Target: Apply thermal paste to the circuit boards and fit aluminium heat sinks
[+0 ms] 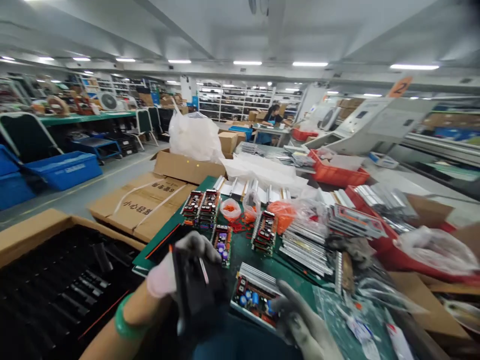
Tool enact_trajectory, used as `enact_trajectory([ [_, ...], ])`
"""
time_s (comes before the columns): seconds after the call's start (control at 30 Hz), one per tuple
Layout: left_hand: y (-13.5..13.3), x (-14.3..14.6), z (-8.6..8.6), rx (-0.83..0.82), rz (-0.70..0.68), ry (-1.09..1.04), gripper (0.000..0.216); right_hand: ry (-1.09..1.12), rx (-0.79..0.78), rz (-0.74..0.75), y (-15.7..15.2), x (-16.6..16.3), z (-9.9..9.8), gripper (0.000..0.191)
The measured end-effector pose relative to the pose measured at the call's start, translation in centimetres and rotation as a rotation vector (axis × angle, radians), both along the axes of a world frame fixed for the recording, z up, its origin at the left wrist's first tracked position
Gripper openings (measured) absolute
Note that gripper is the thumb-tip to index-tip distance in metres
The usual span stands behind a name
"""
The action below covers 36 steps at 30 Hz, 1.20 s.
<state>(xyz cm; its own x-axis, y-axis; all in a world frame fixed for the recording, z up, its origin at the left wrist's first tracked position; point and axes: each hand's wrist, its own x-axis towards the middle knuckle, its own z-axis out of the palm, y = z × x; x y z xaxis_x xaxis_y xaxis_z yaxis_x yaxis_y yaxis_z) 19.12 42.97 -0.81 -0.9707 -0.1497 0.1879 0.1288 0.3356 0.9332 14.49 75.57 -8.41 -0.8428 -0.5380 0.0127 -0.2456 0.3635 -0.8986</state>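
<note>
- Black case is being gripped in the left hand, fingers bent.
- Circuit board is lying beside it; right hand is curling at its right end, whether gripping I cannot tell.

Left hand raised with fingers curled, right hand lower, fingers loosely bent

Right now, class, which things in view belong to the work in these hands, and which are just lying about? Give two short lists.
Apparently in the work:
black part, blurred, in the left hand
board with blue components, at the right hand
probably the stacked circuit boards

Seemingly just lying about:
fan
blue bin
large white bag
</note>
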Motion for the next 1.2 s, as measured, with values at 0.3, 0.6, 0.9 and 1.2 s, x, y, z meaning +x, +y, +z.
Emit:
enact_trajectory([
  [0.3,8.5,-4.6,-3.1,0.003,-0.427,0.118,0.043,0.136,0.075,-0.286,-1.6,1.3,1.5,0.051],
  [0.6,6.2,-3.7,-4.9,-0.723,-0.318,0.078,0.089,0.138,0.301,-0.4,-1.0,-1.5,0.2,0.04],
  [0.9,7.5,-5.0,-6.0,-0.814,-0.339,-0.1,0.071,0.187,0.628,-0.356,-2.5,-2.6,0.4,0.032],
  [1.2,7.7,-5.2,-5.7,-0.882,-0.358,-0.157,0.07,0.678,0.61,-0.212,-1.5,-1.6,-0.2,0.048],
])
